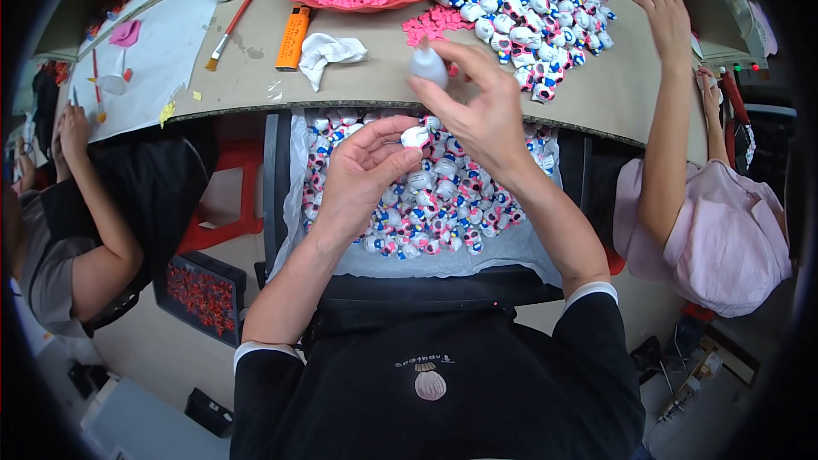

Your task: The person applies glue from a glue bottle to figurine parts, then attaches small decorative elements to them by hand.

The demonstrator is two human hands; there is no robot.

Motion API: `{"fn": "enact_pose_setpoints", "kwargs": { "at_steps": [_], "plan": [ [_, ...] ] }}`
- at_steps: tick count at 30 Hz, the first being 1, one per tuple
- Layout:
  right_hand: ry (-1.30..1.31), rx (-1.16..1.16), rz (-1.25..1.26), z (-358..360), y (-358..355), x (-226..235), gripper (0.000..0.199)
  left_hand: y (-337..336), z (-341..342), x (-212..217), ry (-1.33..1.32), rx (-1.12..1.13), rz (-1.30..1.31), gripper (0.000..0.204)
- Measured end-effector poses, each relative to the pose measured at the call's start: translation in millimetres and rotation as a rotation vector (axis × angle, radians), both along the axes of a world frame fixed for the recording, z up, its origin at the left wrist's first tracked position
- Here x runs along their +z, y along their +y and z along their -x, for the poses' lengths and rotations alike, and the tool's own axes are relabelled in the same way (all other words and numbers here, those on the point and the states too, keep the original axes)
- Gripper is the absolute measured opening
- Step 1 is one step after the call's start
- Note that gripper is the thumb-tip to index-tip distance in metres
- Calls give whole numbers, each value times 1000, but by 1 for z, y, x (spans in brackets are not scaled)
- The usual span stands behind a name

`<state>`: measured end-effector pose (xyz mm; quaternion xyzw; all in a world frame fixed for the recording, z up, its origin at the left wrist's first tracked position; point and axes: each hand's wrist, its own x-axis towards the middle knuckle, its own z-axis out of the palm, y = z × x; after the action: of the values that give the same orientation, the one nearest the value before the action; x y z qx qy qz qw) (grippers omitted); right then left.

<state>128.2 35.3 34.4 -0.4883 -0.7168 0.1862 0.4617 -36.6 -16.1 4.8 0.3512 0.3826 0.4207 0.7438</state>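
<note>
The left hand (362,163) pinches a white figurine (414,138) over the lined tray (452,266) of similar pieces. The right hand (484,102) grasps a squeeze bottle (429,70), tip upward, above the tabletop (375,87) edge. Caution: a loose pinch may drop the figurine into the tray; overtight squeezing may expel any contents.

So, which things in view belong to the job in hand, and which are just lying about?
Likely in the job:
figurine, in the left hand
white bottle, in the right hand
lined tray of figurines
heap of figurines

Apparently just lying about, as neither hand touches them:
orange lighter
brush
crumpled tissue
</note>
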Motion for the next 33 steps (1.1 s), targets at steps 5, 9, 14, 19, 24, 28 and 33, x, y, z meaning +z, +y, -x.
{"fn": "enact_pose_setpoints", "kwargs": {
  "at_steps": [5, 9, 14, 19, 24, 28, 33],
  "plan": [
    [118, -7, 152, 17, 17, -23, 34, 1, 1, -2, 14, -8, 18, 33],
    [33, -32, 51, -1, 9, -5, 30, 1, 2, 0, 18, 2, 23, 33],
    [-191, -107, 208, -35, 9, 0, 8, 0, 0, 2, 17, 3, 39, 33],
    [-418, 23, 179, -39, 17, 2, 10, 1, 0, 0, 6, -6, 40, 33],
    [-462, 70, 301, -42, 22, 6, 12, 1, 0, 2, 14, -1, 51, 33],
    [-534, 73, 170, -38, 15, 12, 11, 1, -1, 3, 7, 30, 53, 33],
    [-152, 138, 143, -24, -28, 13, 11, 2, -2, -1, 7, 46, 4, 32]
  ]
}}
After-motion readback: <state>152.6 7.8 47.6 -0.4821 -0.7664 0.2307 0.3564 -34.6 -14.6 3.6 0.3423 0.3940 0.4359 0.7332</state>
